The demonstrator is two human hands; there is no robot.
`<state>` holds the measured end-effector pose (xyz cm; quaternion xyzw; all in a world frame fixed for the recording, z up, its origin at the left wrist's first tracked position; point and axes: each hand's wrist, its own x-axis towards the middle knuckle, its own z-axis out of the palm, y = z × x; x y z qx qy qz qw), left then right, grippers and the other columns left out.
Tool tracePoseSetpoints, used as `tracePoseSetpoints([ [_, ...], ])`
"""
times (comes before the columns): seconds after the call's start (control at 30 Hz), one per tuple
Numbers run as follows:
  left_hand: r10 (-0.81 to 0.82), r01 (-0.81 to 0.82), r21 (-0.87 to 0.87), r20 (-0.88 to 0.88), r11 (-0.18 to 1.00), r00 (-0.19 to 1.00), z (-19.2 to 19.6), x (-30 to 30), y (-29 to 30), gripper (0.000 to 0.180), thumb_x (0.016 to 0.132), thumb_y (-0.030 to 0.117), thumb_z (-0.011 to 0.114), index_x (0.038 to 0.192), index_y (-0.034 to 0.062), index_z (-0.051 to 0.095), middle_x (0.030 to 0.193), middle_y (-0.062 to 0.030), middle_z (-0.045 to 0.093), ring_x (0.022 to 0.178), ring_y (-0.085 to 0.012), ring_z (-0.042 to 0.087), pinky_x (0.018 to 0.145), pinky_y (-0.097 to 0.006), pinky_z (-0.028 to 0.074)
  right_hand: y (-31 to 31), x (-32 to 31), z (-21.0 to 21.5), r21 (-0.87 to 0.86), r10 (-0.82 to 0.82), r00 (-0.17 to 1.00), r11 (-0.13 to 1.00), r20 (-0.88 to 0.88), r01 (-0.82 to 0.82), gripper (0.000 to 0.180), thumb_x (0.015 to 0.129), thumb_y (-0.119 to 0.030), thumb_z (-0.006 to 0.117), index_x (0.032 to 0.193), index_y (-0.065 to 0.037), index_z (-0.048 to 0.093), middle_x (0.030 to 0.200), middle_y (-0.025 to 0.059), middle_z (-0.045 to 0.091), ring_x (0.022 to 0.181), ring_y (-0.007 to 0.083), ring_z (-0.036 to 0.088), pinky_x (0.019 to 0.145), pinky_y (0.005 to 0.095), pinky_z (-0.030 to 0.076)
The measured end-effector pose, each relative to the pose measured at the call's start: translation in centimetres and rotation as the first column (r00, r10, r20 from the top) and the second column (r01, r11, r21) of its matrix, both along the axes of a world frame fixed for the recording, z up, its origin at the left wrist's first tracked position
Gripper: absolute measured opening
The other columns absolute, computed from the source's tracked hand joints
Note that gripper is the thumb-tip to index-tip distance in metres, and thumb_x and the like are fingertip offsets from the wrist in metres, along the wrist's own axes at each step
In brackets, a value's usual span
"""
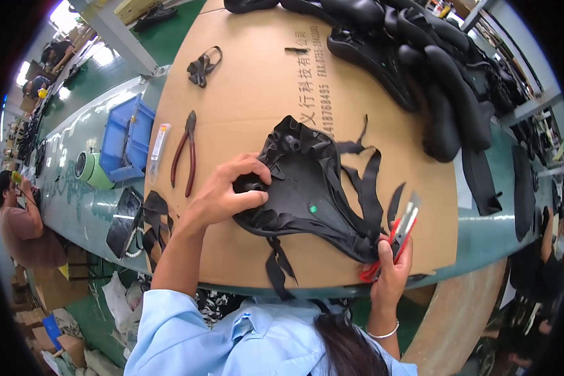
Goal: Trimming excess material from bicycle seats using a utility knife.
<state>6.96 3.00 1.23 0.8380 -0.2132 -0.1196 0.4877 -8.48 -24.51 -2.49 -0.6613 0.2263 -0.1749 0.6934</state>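
1. Left hand (222, 194) grips the wide rear end of a black bicycle saddle (310, 194), fingers curled over its edge.
2. Saddle lies underside up on a cardboard sheet (250, 94) covering the bench; loose black trim strips (366, 182) hang off it.
3. Right hand (391, 272) is closed around a red-handled knife (398, 235), blade at the saddle's narrow end.
4. Red-handled pliers (185, 153) lie on the cardboard, left of the saddle.
5. Pile of black saddles (432, 56) sits at far right.

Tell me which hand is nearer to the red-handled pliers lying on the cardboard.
Left. The left hand grips the black saddle just right of the pliers. The right hand, holding a red utility knife, is beyond the saddle's far side.
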Motion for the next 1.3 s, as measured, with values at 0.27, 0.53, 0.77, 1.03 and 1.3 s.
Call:
tracePoseSetpoints([
  [0.27,0.190,-0.390,0.380,0.468,0.839,0.863,1.3,-5.3,-8.8,0.031,0.082,0.037,0.068,0.076,0.0071,0.067,0.073,-0.0069,0.061,0.082,-0.0246,0.055,0.078,-0.039,0.039,1.0,-3.6,2.8,0.113,0.276,0.921,0.960,-0.274,-0.255,0.047,0.079,-0.004,0.073,0.120,-0.002,0.051,0.093,0.0052,0.065,0.066,0.0052,0.056,0.057,0.0191,0.045],
  [0.53,0.122,-0.122,-0.046,-0.009,0.991,0.993,0.2,-4.4,-13.8,0.023,0.074,0.021,0.074,0.073,0.0011,0.063,0.070,-0.0069,0.059,0.071,-0.0208,0.053,0.071,-0.034,0.042,-1.2,-3.4,6.9,-0.431,0.096,0.972,0.884,-0.215,-0.183,0.043,0.090,-0.010,0.062,0.130,0.000,0.048,0.093,0.0122,0.066,0.066,0.0137,0.059,0.059,0.0255,0.047],
  [0.77,0.293,-0.329,-0.217,-0.184,0.919,0.938,-0.3,-5.6,-8.8,0.016,0.072,0.013,0.072,0.069,0.0000,0.063,0.066,-0.0040,0.056,0.063,-0.0124,0.051,0.056,-0.027,0.042,0.3,3.0,6.0,-0.848,0.513,0.833,0.332,-0.206,-0.414,0.058,0.085,-0.011,0.066,0.139,-0.021,0.049,0.059,0.0058,0.040,0.048,0.0195,0.043,0.045,0.0343,0.037],
  [1.03,0.089,-0.299,-0.492,-0.404,0.818,0.910,-0.8,-5.2,-8.0,0.014,0.071,0.010,0.073,0.068,-0.0001,0.063,0.070,-0.0002,0.057,0.069,-0.0060,0.053,0.061,-0.022,0.040,-1.8,1.1,6.2,-0.734,0.573,0.748,0.339,-0.334,-0.588,0.054,0.084,-0.006,0.065,0.135,-0.019,0.054,0.068,0.0074,0.056,0.053,0.0216,0.050,0.051,0.0341,0.042],
  [1.3,-0.218,-0.337,-0.829,-0.466,0.447,0.858,-1.0,-5.0,-7.4,0.006,0.080,0.003,0.070,0.083,0.0038,0.066,0.078,-0.0005,0.064,0.073,-0.0070,0.056,0.072,-0.022,0.043,-1.4,-3.8,9.2,-0.457,0.560,0.620,0.420,-0.549,-0.784,0.053,0.087,-0.009,0.062,0.138,-0.010,0.047,0.088,0.0179,0.067,0.072,0.0337,0.066,0.062,0.0391,0.050],
])
